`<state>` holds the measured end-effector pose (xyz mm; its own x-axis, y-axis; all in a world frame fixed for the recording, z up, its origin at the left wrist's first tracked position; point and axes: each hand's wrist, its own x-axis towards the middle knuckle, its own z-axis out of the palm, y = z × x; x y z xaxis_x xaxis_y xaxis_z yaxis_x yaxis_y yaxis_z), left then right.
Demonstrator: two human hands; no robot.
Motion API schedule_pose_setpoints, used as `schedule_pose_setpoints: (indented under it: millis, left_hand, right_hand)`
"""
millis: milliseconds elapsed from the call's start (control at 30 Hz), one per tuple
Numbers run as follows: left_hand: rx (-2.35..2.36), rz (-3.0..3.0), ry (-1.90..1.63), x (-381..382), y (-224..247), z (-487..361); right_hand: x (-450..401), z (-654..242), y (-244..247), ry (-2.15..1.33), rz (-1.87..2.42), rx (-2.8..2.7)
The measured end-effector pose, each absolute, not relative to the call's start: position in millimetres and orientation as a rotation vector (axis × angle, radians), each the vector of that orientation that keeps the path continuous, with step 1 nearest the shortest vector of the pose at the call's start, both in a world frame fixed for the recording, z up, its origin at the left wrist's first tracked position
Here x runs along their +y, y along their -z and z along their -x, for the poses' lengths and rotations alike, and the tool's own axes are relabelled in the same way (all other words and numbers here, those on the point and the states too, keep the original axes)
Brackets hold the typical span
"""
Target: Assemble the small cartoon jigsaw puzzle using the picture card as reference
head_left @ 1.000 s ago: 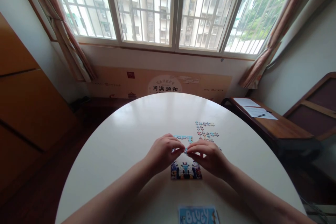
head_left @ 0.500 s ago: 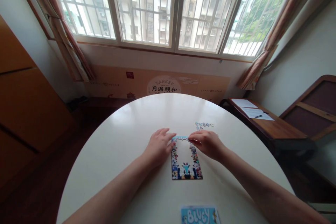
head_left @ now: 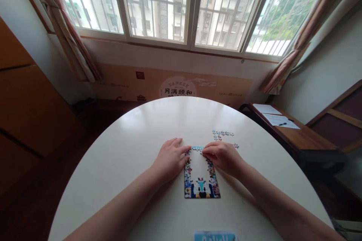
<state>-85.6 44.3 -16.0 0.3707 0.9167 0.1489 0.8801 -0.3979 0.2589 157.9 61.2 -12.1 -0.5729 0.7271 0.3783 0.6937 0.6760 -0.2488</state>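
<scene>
A partly assembled jigsaw puzzle lies on a round white table, its frame of joined pieces surrounding an open middle. A blue-and-white cartoon face fills its near end. My left hand rests at the far left corner, fingers apart, with fingertips touching the puzzle's edge. At the far right corner, my right hand pinches thumb and forefinger together on a small puzzle piece, mostly hidden by the fingers. Several loose puzzle pieces lie just beyond my right hand.
A blue box or card with white lettering is cut off at the bottom edge. The round table curves away toward a window. To the right stands a wooden desk with papers and a pen on it.
The view has tilted slightly, so the blue box sits lower in the picture. My right hand still pinches at the far right corner, with slightly shifted fingers. My left hand stays put.
</scene>
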Motion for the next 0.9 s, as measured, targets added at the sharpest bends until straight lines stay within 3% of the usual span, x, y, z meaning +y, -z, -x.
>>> schedule_pose_setpoints:
  millis: [567,767,900]
  left_hand:
    - [1.656,-2.472,-0.369,45.0,13.7,85.5]
    - [1.634,-2.488,-0.375,45.3,12.5,87.0]
    - [1.631,-2.507,-0.395,46.1,13.4,88.3]
  right_hand:
    - [56.9,-158.5,7.1,-0.256,1.360,-2.425]
    - [62.3,-175.9,4.9,-0.013,1.272,-2.214]
    - [55.9,-177.2,8.3,0.054,1.199,-2.367]
